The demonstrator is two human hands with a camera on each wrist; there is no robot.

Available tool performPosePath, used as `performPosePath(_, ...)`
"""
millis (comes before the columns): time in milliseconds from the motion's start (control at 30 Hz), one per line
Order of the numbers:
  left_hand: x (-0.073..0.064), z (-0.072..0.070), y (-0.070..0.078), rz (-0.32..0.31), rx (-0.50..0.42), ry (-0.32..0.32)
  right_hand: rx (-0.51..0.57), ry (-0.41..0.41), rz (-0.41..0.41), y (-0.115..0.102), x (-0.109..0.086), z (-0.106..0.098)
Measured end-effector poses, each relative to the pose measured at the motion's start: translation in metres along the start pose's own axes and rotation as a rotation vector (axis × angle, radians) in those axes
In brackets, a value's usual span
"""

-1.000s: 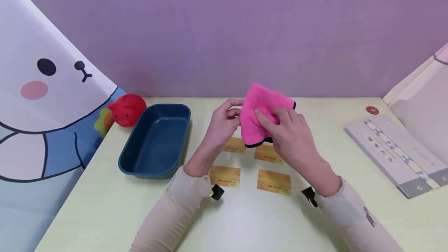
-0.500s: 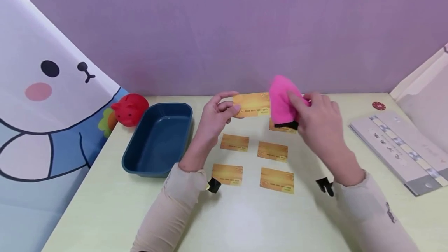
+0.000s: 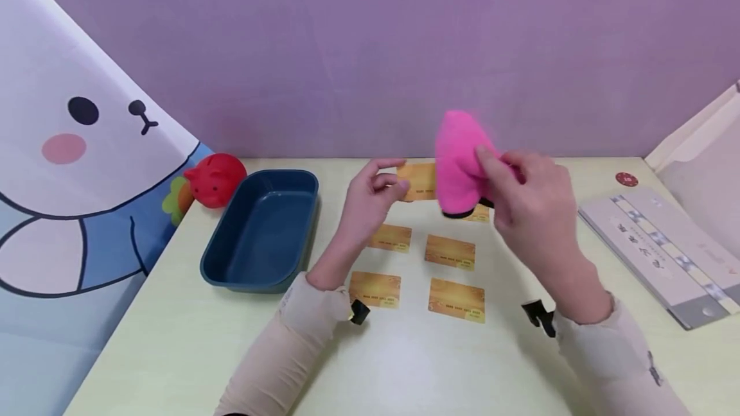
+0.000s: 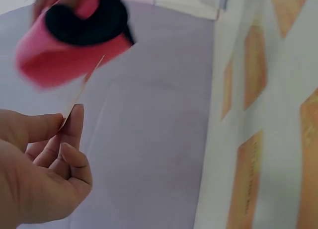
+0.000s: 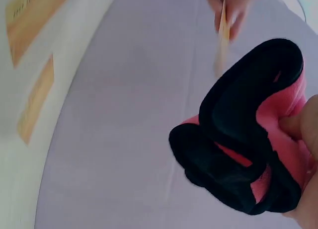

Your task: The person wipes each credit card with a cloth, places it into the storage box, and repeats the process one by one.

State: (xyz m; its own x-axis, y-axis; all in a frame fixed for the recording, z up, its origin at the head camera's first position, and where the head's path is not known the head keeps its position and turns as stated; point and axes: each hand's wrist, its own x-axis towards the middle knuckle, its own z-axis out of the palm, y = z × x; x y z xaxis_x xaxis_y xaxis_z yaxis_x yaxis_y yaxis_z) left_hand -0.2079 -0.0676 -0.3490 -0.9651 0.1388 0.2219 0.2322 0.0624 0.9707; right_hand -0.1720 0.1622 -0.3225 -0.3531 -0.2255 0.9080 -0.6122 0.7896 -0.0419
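Between thumb and fingers, my left hand pinches a gold bank card by its left end, raised above the table. The left wrist view shows that card nearly edge-on. My right hand grips a bunched pink cloth with black edging, which covers the card's right part in the head view. From the right wrist, the folded cloth shows its black trim. More gold cards lie on the table below, among them a front-left card, a front-right card and a middle card.
A dark blue tray stands on the left, with a red piggy bank behind it. On the right lie a grey boxed book or folder and a red chip. A purple backdrop rises behind the table.
The cloth first hid the held card, then moved right and bared most of it. Since then it has come back left over the card's right part. The left hand still pinches the card.
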Motion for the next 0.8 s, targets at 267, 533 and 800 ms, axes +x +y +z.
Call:
performPosePath(267, -0.01, 0.017, 0.002, 0.015, 0.056, -0.024, -0.074, -0.111, -0.103, -0.022, -0.019, 0.024)
performPosePath(533, -0.009, 0.014, 0.007, -0.045, -0.011, -0.031, -0.074, -0.31, -0.075, -0.022, -0.026, 0.024)
performPosePath(800, -0.009, 0.012, 0.01, -0.045, -0.003, -0.017, -0.099, -0.394, -0.055, -0.022, -0.025, 0.019)
